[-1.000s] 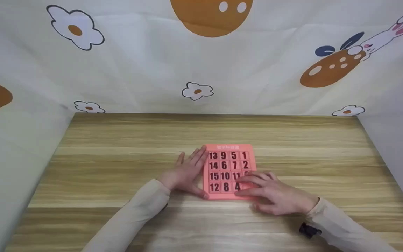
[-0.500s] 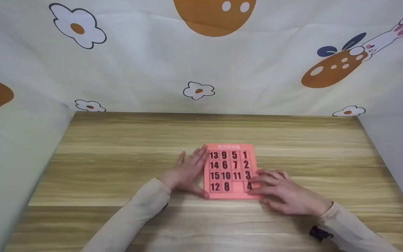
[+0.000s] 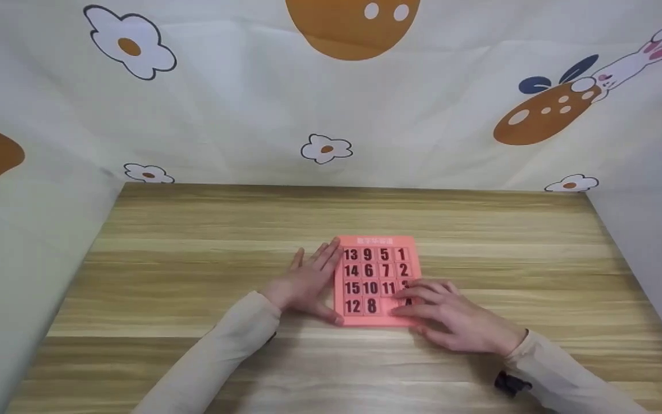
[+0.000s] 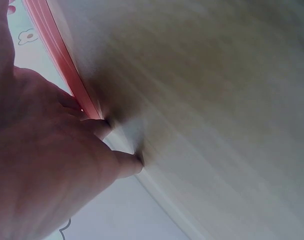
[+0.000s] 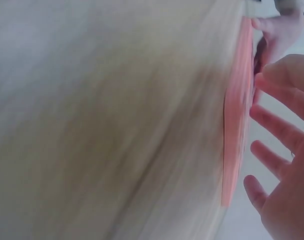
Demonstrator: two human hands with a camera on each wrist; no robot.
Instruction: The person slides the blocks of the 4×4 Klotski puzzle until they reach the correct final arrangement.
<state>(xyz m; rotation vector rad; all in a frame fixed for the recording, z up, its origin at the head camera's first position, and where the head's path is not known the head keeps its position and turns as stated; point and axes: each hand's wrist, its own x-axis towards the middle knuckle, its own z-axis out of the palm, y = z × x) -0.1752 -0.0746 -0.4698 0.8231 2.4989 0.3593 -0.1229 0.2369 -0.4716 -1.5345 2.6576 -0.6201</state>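
A pink number slide puzzle (image 3: 374,241) lies flat on the table, its black-numbered tiles in rows. The bottom row shows 12, 8 (image 3: 372,306), a gap, then the 4 tile (image 3: 408,302) in the right corner, partly covered by a finger. My left hand (image 3: 303,286) rests along the puzzle's left side, fingers spread, thumb at the lower left corner; in the left wrist view fingertips reach past the pink edge (image 4: 67,65). Over the lower right part lies my right hand (image 3: 460,319), fingers stretched out, one fingertip at the gap. The 3 tile (image 3: 405,283) is also partly hidden.
The wood-grain table (image 3: 222,230) extends around the puzzle. A pale cloth (image 3: 222,103) printed with flowers and fruit hangs behind it and along both sides. A small black device (image 3: 512,383) sits at the right sleeve.
The 4 tile has slid right from the bottom row's third column into the corner, leaving the gap. My right hand moved right with it, then back left. My left hand stays put.
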